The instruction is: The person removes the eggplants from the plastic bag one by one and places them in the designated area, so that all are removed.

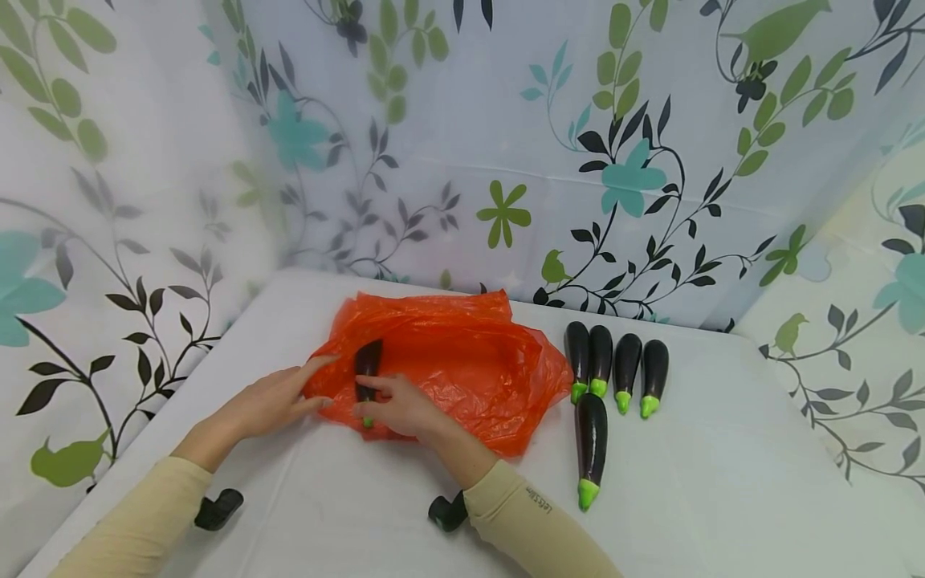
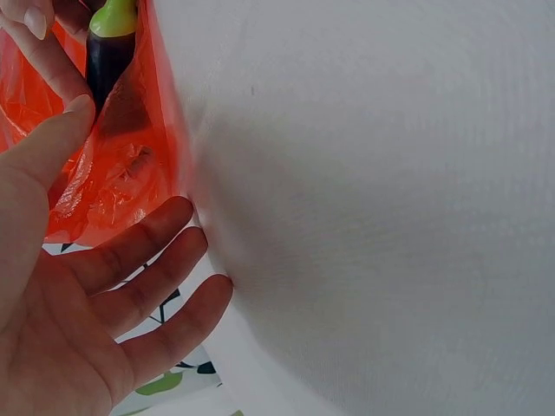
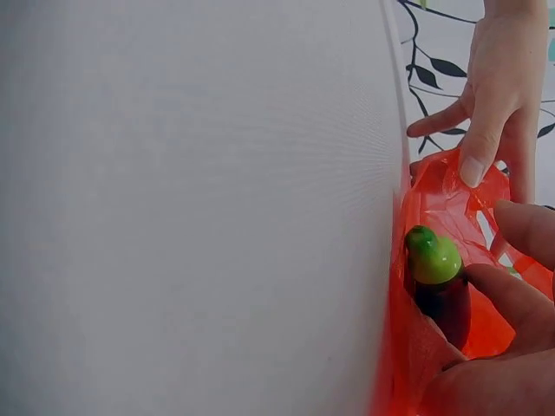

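An orange-red plastic bag [image 1: 462,369] lies spread on the white table with its mouth open. A dark eggplant [image 1: 368,357] with a green stem end [image 3: 434,256] lies inside, at the bag's left part. My right hand [image 1: 401,405] reaches over this eggplant, its fingers loosely extended and a fingertip against the eggplant's side. At the bag's left edge is my left hand [image 1: 278,397], thumb and fingers spread and touching the plastic. In the left wrist view its lower fingers [image 2: 143,295] stand apart and straight. The eggplant's far end is hidden in that view.
Several eggplants stand in a row [image 1: 627,365] right of the bag, with one more eggplant [image 1: 592,445] in front of them. Black curved pieces show beside the left sleeve [image 1: 218,510] and the right sleeve [image 1: 448,512]. Leaf-patterned cloth [image 1: 462,160] hangs behind the table.
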